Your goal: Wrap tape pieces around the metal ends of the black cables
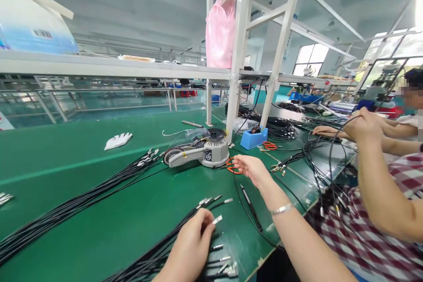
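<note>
Pinching a silver connector [218,219] is the left hand [192,243], while the right hand [251,169] curls, its hold unclear

Cable bundle [145,257]: black, thin strands, lying aslant on the green counter [132,220]; pale and silvery connectors [225,258] at the far ends. One connector, whitish, pinched in the left hand [194,238]. Loose cable [240,203]: black, single, curved, near the right hand [253,169].

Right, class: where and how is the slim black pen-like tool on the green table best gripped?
Probably at the middle of the pen-like tool, pinched across its narrow width, coming from above and the right. It lies flat and slanted, long and slim, and a black cable runs close along its left side, so that side looks more crowded.
</note>
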A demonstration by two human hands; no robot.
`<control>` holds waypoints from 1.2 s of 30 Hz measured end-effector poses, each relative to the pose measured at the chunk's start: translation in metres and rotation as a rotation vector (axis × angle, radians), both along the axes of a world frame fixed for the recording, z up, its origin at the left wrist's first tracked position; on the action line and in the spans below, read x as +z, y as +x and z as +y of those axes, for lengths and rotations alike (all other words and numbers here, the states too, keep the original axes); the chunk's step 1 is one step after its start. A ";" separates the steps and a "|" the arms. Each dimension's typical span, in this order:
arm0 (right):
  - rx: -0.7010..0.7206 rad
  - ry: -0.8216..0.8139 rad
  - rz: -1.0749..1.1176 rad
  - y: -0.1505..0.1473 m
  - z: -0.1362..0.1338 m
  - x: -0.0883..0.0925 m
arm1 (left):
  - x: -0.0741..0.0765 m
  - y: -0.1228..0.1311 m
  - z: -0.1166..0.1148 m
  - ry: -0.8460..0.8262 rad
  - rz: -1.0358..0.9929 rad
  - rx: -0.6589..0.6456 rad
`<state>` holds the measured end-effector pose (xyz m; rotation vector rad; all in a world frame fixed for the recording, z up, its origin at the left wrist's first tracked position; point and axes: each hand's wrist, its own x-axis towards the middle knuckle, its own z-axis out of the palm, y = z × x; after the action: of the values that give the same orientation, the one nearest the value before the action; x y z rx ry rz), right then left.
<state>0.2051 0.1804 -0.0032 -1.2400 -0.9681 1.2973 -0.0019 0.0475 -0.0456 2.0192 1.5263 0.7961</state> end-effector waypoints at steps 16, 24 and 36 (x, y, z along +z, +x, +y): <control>-0.129 -0.093 0.010 -0.036 0.084 0.047 | -0.010 -0.007 0.002 0.088 -0.360 0.060; 0.040 0.046 0.054 -0.042 -0.099 -0.025 | -0.010 0.001 -0.006 0.112 -0.419 0.203; -0.007 0.035 0.123 -0.078 -0.151 -0.049 | -0.013 0.006 -0.015 0.254 -0.340 0.185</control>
<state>0.1269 0.0290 -0.0520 -1.1226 -0.8936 1.3296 0.0044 0.0329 -0.0590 1.8048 1.4839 1.3910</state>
